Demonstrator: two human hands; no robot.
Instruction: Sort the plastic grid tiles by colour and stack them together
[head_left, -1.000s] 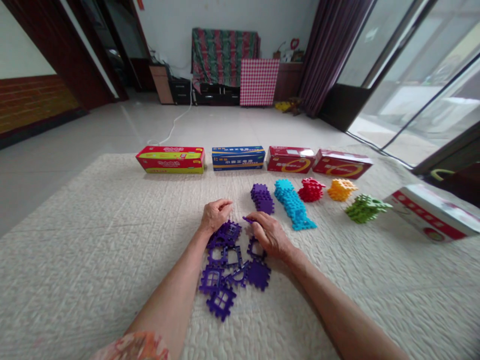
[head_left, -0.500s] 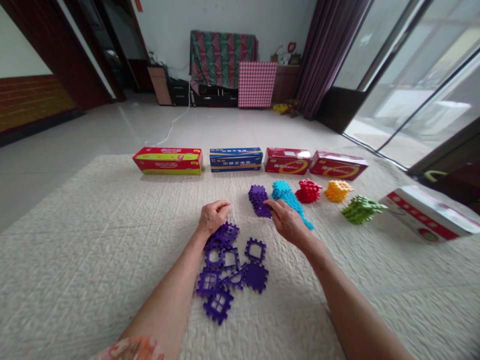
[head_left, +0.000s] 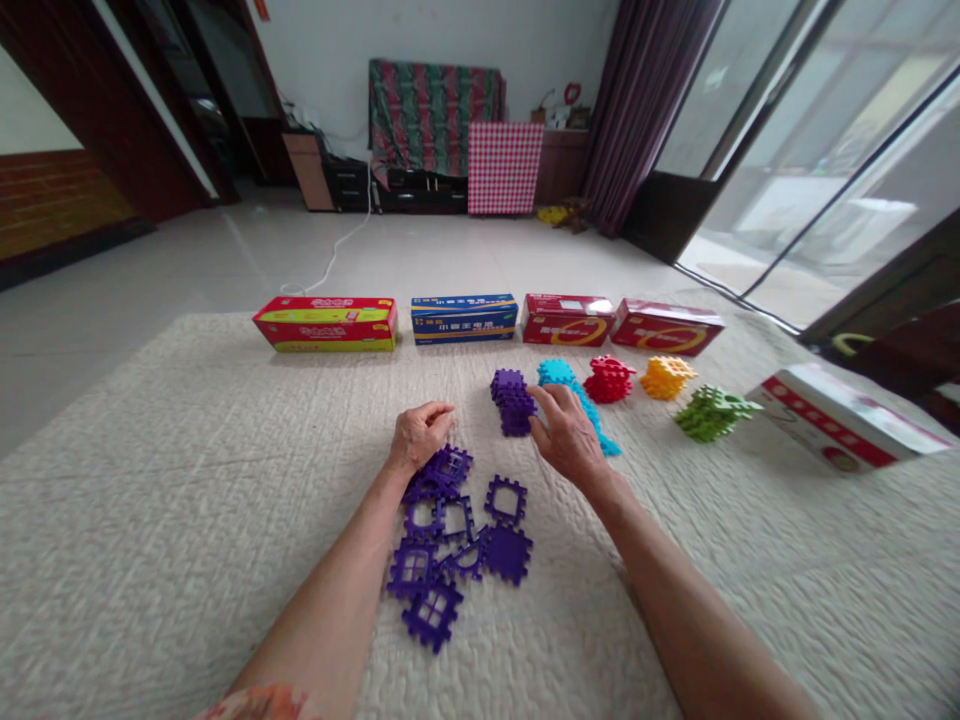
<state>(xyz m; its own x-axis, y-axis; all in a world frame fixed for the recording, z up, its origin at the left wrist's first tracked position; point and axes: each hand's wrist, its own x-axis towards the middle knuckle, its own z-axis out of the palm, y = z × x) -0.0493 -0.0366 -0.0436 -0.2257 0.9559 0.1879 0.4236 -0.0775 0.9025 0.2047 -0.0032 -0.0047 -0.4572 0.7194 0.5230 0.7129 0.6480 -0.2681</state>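
My right hand [head_left: 566, 435] is at the right side of a stack of purple interlocking plastic tiles [head_left: 513, 402]; its thumb and forefinger are apart, with nothing seen between them. Behind that hand, a slanting stack of light-blue tiles [head_left: 556, 372] is partly covered. My left hand [head_left: 422, 435] rests with curled fingers at the far edge of a loose purple pile; whatever it may hold is hidden. Among the loose tiles are a solid square [head_left: 508, 554], an open frame [head_left: 506, 499] and a window-shaped one [head_left: 433, 612], several overlapping.
Stacks of red tiles [head_left: 609, 379], yellow tiles [head_left: 667, 377] and green tiles [head_left: 715, 413] stand to the right. Beyond are a red-and-yellow box [head_left: 326, 325], a blue box [head_left: 463, 320] and two dark red boxes [head_left: 568, 322]. A white-and-red box [head_left: 847, 418] lies far right on the quilted mat [head_left: 187, 480].
My right hand has let go of a purple tile, now on the near end of the purple stack, and its fingers have spread. The left hand stays curled; the view has shifted slightly.
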